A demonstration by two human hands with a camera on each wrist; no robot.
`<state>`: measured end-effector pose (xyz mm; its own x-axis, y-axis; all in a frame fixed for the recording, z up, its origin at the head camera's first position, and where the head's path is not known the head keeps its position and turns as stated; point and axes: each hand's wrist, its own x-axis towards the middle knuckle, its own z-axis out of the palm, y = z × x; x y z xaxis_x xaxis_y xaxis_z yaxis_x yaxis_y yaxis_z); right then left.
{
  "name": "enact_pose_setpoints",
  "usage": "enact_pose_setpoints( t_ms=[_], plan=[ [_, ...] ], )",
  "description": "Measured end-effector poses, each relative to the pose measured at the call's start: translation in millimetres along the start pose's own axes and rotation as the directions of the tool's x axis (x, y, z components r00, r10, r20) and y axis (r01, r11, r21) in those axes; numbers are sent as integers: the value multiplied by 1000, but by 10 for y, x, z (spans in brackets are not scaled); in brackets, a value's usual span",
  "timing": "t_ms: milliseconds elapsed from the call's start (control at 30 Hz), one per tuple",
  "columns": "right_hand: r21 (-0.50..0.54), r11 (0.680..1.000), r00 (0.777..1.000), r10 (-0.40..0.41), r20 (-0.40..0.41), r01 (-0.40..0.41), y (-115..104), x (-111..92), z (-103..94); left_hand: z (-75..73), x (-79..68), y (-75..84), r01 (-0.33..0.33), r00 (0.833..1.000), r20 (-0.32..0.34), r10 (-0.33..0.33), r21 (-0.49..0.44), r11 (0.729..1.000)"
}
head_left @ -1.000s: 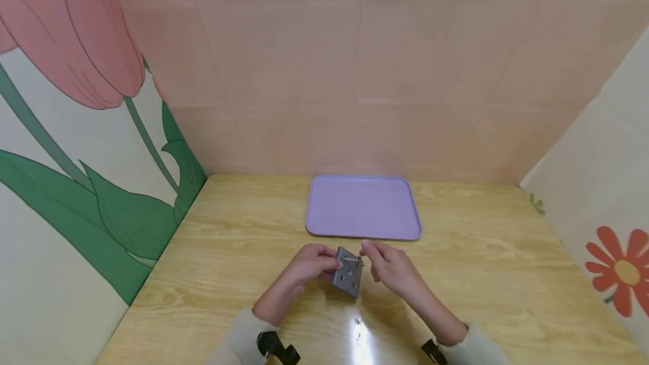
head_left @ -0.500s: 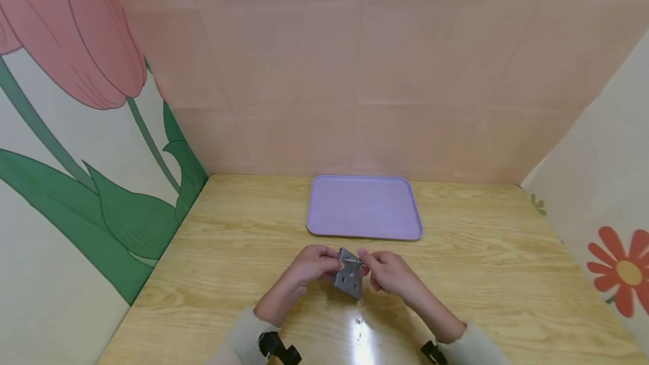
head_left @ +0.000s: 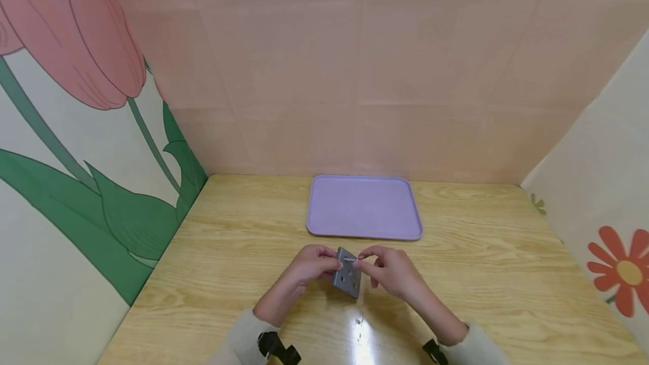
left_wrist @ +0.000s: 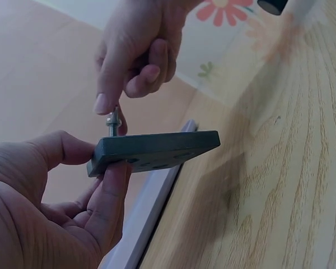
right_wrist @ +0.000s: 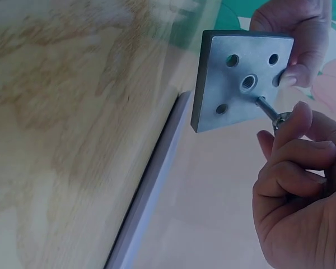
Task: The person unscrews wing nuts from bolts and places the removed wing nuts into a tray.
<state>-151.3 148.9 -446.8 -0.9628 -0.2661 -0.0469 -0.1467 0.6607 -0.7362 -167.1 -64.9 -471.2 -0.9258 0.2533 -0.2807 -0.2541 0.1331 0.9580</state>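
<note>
My left hand (head_left: 314, 264) pinches a square grey metal plate (head_left: 346, 281) by one corner, thumb on one face and fingers behind. Above the table the plate is tilted, and the right wrist view shows a threaded centre hole (right_wrist: 248, 83) with smaller holes around it. A thin silver screw (right_wrist: 267, 109) stands out from one of the corner holes. Around its outer end, the thumb and index finger of my right hand (head_left: 394, 272) pinch it, partly hiding the head. The right hand's other fingers are curled in, as the left wrist view shows.
A purple tray (head_left: 364, 207) lies on the wooden table (head_left: 243, 224) just beyond the hands. The pink back wall (head_left: 355, 72) rises at the table's far edge, with flower-printed panels on both sides.
The right thumb and index finger have shifted around the screw's outer end, covering the head that showed a second ago. The left hand and the plate stay almost in place.
</note>
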Motion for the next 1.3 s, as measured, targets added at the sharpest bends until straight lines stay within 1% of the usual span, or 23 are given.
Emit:
enact_pose_setpoints(
  t_ms=[167,300,367,467,600,667,733,900,967,1033,1067,1133,1200,1233,1300],
  plan=[
    [-52,995,996,-81,-36,79,-3,-23,-2,6,-6,9,9,1000,-3,-9,-4,1000],
    [-150,976,982,-173,-77,160,-4,-40,6,9,-10,12,3,1000,0,-3,-8,1000],
    [-222,954,969,-228,-98,202,-3,-47,11,6,-8,11,0,1000,2,0,-9,1000],
    [-334,907,941,-314,-127,257,-8,-57,18,0,-3,11,-4,1000,5,4,-8,1000],
    [-431,847,902,-405,-148,310,-17,-67,29,-8,4,17,-8,1000,11,8,-8,1000],
    [-448,832,889,-431,-154,326,-22,-72,31,-11,9,16,-6,1000,11,6,-8,1000],
    [-453,826,882,-445,-158,336,-23,-75,30,-13,12,16,-5,1000,11,5,-11,1000],
    [-426,835,877,-451,-165,349,-27,-74,22,-18,4,29,-6,1000,10,6,-20,1000],
    [-390,854,886,-433,-167,344,-29,-72,13,-20,-4,40,-5,1000,10,5,-18,1000],
    [-329,891,908,-383,-171,313,-38,-67,-1,-18,-13,52,-4,1000,10,4,-13,1000],
    [-294,913,923,-343,-172,285,-40,-61,-9,-18,-17,59,-3,1000,9,3,-11,1000],
    [-217,957,959,-231,-161,194,-43,-50,-27,-14,-23,69,-1,1000,7,1,-9,1000],
    [-137,987,987,-101,-125,84,-40,-34,-37,-7,-30,77,2,1000,4,-2,-7,1000],
    [-103,994,994,-39,-100,28,-34,-26,-37,-3,-32,80,3,1000,2,-3,-6,1000],
    [-45,997,997,60,-43,-62,-15,-11,-29,5,-35,76,5,1000,2,-5,-2,1000]
  ],
)
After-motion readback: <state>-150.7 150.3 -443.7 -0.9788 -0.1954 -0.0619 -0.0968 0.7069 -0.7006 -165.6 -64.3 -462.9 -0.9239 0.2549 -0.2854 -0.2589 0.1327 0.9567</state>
